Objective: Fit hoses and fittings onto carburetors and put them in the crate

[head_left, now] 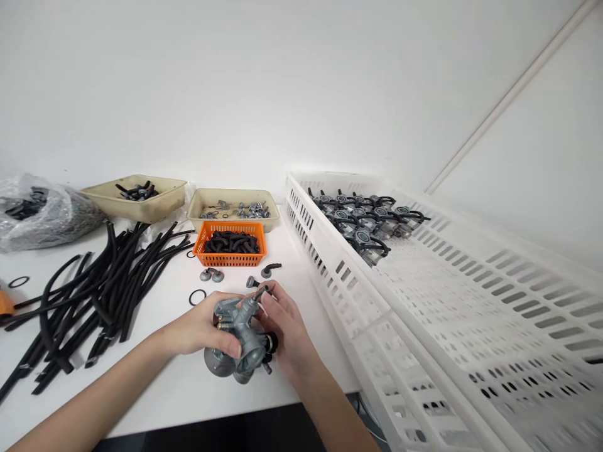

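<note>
Left hand [205, 328]: wrapped round metal part [244, 329] | Right hand [288, 328]: curled against its upper spout [262, 292] | Position: we hold it above bench [169, 398] | Progress: we judge it partway; similar hosed parts [363, 235] lie in white crate [318, 243], our piece lacks such looping, black hoses [110, 285] lie loose
</note>
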Demonstrator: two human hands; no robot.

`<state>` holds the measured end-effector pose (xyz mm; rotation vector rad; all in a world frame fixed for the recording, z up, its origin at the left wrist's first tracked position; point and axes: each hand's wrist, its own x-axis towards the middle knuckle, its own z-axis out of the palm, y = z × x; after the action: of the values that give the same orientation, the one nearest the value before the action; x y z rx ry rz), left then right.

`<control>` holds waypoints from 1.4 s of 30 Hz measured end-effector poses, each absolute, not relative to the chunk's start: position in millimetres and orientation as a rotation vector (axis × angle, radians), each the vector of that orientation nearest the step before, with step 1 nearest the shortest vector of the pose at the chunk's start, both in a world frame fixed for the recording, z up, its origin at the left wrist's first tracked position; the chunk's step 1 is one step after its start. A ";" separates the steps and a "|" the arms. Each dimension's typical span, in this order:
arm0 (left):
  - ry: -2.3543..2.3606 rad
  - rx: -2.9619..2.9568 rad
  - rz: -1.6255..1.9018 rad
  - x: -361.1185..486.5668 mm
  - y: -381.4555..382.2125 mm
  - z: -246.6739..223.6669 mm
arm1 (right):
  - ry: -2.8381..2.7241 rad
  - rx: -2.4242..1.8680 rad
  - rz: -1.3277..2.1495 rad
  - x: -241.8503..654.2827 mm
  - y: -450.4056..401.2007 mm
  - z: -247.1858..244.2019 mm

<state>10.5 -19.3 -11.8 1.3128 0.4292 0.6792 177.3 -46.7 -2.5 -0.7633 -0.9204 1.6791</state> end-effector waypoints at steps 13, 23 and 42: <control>0.409 1.303 0.684 9.3 -19.0 -12.9 | -0.999 -0.787 1.731 179.7 -50.2 4.6; 0.384 1.288 0.672 7.7 -17.3 -19.9 | -1.080 -0.787 1.675 180.4 -51.5 4.0; 0.410 1.281 0.694 8.8 -17.3 -19.2 | -1.180 -0.784 1.609 179.9 -51.6 4.1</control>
<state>8.8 -17.3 -19.2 1.2812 0.4099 0.6936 179.9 -51.6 4.1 -0.7837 -1.1795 1.6085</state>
